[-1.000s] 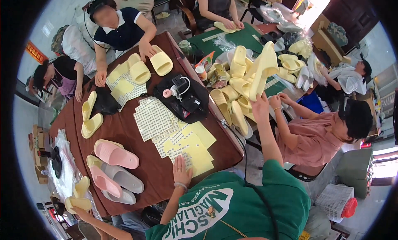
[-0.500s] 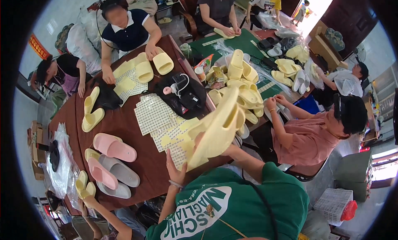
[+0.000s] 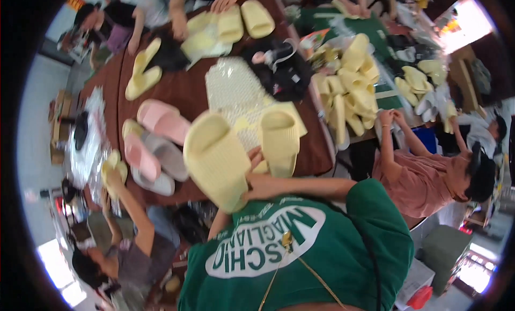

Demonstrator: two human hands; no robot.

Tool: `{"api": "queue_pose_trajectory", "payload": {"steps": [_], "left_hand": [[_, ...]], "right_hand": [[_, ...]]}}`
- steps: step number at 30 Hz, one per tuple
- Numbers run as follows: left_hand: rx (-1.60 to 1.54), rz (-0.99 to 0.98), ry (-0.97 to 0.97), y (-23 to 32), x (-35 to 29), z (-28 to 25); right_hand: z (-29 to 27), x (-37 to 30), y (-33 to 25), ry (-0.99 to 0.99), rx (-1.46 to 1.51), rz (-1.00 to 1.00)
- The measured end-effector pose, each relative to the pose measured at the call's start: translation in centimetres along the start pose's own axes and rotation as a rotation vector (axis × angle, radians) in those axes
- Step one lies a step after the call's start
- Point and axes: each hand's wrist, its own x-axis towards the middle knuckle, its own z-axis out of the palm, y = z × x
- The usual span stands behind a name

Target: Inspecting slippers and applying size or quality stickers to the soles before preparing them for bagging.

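Observation:
A pale yellow slide slipper (image 3: pixel 214 163) is raised close in front of me, tilted, its ribbed surface showing. My right hand (image 3: pixel 259 186) comes across from the right and grips its lower right edge. Behind this slipper my left hand (image 3: pixel 255 153) is mostly hidden; a few fingers show past its right side, curled against it. A second yellow slipper (image 3: pixel 279 142) stands just right of the first, over the printed sheets (image 3: pixel 230 88); whether a hand touches it is hidden. My right forearm passes below its lower end.
Pink slippers (image 3: pixel 163 118) and grey slippers (image 3: pixel 166 152) lie on the brown tabletop (image 3: pixel 185 85) at left. A black bag (image 3: pixel 279 69) sits beyond the sheets. A yellow slipper heap (image 3: pixel 351 85) is at right. Co-workers sit around; one person (image 3: pixel 424 177) is at right.
The slippers, earlier raised together over the sheets' right side, now show side by side, one farther left. My left hand has gone behind the nearer one. The view has shifted.

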Motion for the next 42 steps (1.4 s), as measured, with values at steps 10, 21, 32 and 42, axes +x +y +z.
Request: {"api": "queue_pose_trajectory", "payload": {"steps": [10,21,32,42], "left_hand": [[-0.488,0.105,0.746,-12.7,-9.6,-12.8],[0.294,0.005,0.896,-8.8,-8.4,-9.1],[0.991,-0.273,1.0,-4.9,-4.6,-8.3],[0.913,-0.245,1.198,-6.2,-7.0,-6.7]], "right_hand": [[0.7,3.9,8.3,-0.092,0.129,0.358],[-3.7,-0.3,12.0,0.784,-0.67,0.212],[-8.4,4.2,12.6,0.757,-0.781,0.449],[-4.4,3.8,11.8,0.655,-0.689,0.095]]}}
